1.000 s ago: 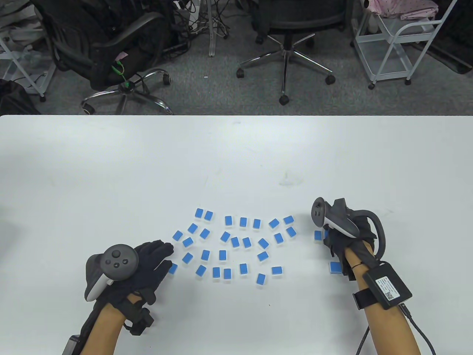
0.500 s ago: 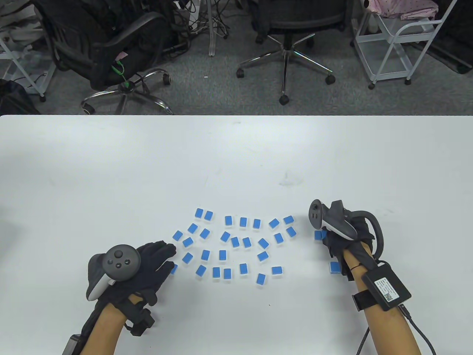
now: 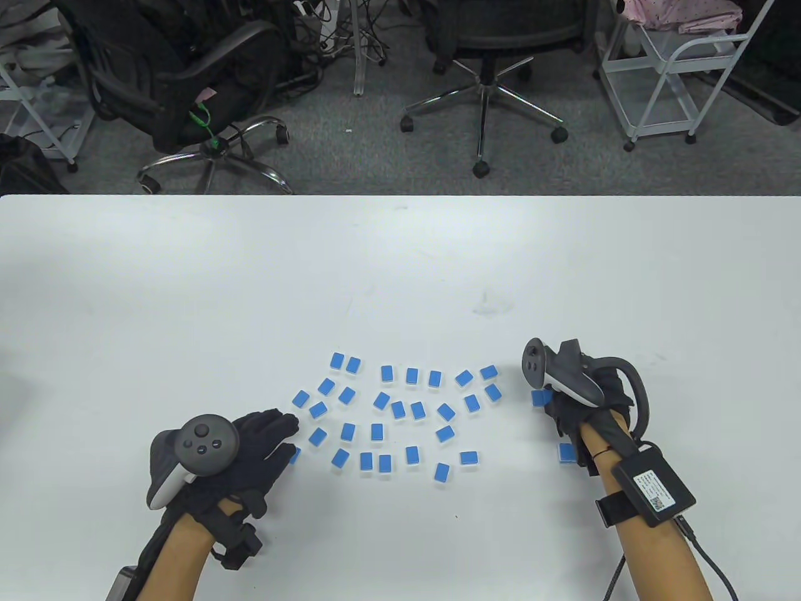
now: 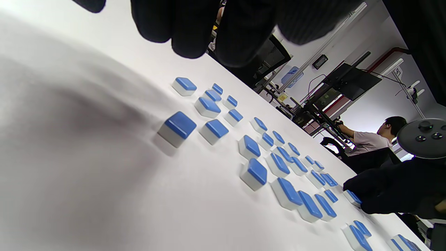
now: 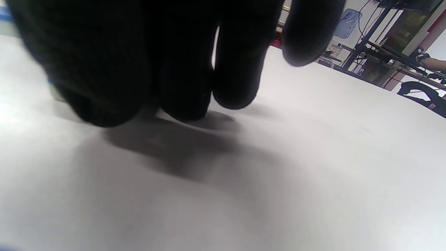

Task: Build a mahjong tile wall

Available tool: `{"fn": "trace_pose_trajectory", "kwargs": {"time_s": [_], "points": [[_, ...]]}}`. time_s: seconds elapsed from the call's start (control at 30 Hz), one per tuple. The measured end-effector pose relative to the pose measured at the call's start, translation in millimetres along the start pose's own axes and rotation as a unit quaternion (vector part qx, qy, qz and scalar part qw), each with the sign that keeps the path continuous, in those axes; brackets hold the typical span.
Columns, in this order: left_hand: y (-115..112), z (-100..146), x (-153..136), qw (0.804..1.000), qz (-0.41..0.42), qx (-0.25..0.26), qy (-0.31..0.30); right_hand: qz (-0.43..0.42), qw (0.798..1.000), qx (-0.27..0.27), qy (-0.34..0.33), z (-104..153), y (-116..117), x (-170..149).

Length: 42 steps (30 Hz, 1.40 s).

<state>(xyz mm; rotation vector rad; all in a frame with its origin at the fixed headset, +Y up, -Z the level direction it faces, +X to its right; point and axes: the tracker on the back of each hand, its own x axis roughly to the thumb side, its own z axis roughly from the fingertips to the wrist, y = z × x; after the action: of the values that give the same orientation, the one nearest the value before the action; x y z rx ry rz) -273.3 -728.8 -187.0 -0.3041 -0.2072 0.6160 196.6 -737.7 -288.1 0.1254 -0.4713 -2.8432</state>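
Several blue-backed mahjong tiles (image 3: 397,410) lie face down and scattered on the white table (image 3: 400,263); they also show in the left wrist view (image 4: 258,170). My left hand (image 3: 285,435) lies flat with fingers stretched out at the left edge of the scatter, its fingertips partly over one tile (image 3: 295,456). My right hand (image 3: 554,416) is at the right edge, fingers bent down onto the table (image 5: 195,104). It stands between two separate tiles, one at its fingers (image 3: 538,398) and one near its palm (image 3: 566,453), and partly covers both. Neither hand holds a tile.
The table's far edge (image 3: 400,196) runs across the view, with office chairs (image 3: 485,56) and a white cart (image 3: 676,69) on the floor beyond. A cable (image 3: 713,563) trails from my right wrist unit.
My left hand has crept a little right, covering more of the nearest tile. My right hand has shifted slightly left over the tile at its fingers. The tiles have not visibly moved.
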Motion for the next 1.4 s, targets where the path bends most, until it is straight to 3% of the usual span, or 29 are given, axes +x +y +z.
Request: {"fn": "trace_pose_trajectory", "kwargs": {"time_s": [0.27,0.37,0.47,0.5,0.6,0.7,0.87,1.13,1.4], "points": [[0.4,0.0,0.5,1.000,-0.003,0.002,-0.002,0.008,1.000,-0.003,-0.003,3.5,-3.2,-2.2],[0.6,-0.3,0.6,1.000,-0.003,0.003,-0.003,0.001,0.999,-0.040,-0.010,15.1,-17.6,-5.1],[0.8,0.1,1.0,1.000,-0.003,0.005,-0.005,0.000,0.989,-0.119,-0.088,45.1,-37.8,10.3],[0.9,0.1,0.8,1.000,-0.004,0.005,-0.005,-0.009,0.980,-0.134,-0.147,59.0,-40.5,22.3],[0.9,-0.8,-0.8,1.000,-0.001,0.004,-0.001,0.007,0.957,-0.136,-0.257,90.6,-31.7,58.9],[0.1,-0.5,-1.2,1.000,0.000,0.003,0.000,0.074,0.942,-0.139,-0.296,106.5,-15.9,88.4],[-0.2,1.1,-1.5,1.000,-0.002,0.005,0.000,0.098,0.936,-0.137,-0.308,106.2,0.2,105.2],[-2.0,-1.0,-0.9,1.000,-0.003,-0.002,-0.001,0.117,0.930,-0.152,-0.313,108.0,5.6,113.9],[-1.4,0.2,-1.0,1.000,-0.002,0.000,-0.003,0.115,0.935,-0.125,-0.312,106.6,6.8,112.3]]}}
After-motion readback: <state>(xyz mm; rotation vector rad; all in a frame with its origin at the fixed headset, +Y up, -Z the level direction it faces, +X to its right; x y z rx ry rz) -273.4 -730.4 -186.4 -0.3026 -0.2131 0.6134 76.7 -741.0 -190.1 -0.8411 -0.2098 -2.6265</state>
